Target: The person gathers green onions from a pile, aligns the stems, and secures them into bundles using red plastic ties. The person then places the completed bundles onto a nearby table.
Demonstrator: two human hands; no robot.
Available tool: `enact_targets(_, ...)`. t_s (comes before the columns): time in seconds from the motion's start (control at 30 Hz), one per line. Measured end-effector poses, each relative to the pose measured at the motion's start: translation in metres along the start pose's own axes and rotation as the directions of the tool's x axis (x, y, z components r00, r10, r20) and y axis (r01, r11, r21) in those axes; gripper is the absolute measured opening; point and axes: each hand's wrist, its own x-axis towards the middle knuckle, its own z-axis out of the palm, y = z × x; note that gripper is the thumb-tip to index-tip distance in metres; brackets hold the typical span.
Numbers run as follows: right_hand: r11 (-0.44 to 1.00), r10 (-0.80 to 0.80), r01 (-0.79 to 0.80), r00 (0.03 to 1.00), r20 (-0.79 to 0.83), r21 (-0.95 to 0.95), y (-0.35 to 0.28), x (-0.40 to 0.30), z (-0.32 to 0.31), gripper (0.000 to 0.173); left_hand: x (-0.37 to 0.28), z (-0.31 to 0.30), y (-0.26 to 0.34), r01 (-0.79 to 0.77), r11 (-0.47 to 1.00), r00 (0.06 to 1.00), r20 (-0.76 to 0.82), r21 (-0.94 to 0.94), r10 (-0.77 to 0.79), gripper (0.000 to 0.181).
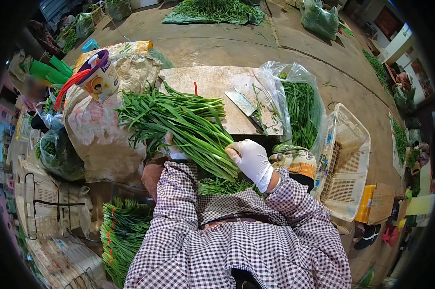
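Note:
A loose bunch of garlic chives lies slanted across my lap, leaves to the left and pale stem ends to the right. My right hand, in a white glove, is closed around the stem end. Mostly hidden under the leaves, my gloved left hand supports the bunch from below. Behind it, another pile of chives rests on a worn board. On the board's right side lies a cleaver with a dark handle, beside scattered trimmings. A thin red strip is near the pile.
Left of the board, a plastic bucket with red strips stands on sacks. Tied chive bundles are at lower left. An open clear bag of greens and a white plastic crate stand to the right.

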Motion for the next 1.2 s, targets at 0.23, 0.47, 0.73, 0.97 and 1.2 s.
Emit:
enact_targets(0.23,0.997,0.052,-0.054,0.998,0.044,0.051,0.000,0.004,0.010,0.022,0.001,0.001,-0.007,-0.062,0.996,0.998,-0.029,-0.058,0.060,0.053)
enact_targets(0.47,0.998,-0.057,0.057,0.998,-0.007,-0.040,0.000,-0.002,-0.009,0.023,0.002,-0.026,-0.006,-0.060,0.998,0.998,-0.035,-0.012,0.060,0.065)
enact_targets(0.73,0.969,0.166,-0.170,0.986,0.036,0.179,0.006,0.024,-0.048,0.046,0.004,-0.006,-0.008,-0.015,0.998,0.996,0.082,-0.066,0.020,0.074)
enact_targets(0.97,0.677,-0.174,-0.172,0.907,0.383,0.716,0.031,0.049,0.024,0.102,0.032,0.040,-0.015,0.063,0.997,0.983,-0.169,-0.053,-0.071,0.057)
enact_targets(1.2,0.770,-0.057,-0.219,0.912,0.407,0.599,0.072,0.097,0.045,0.074,0.088,0.074,-0.021,0.089,0.987,0.945,-0.302,-0.132,-0.125,0.036)
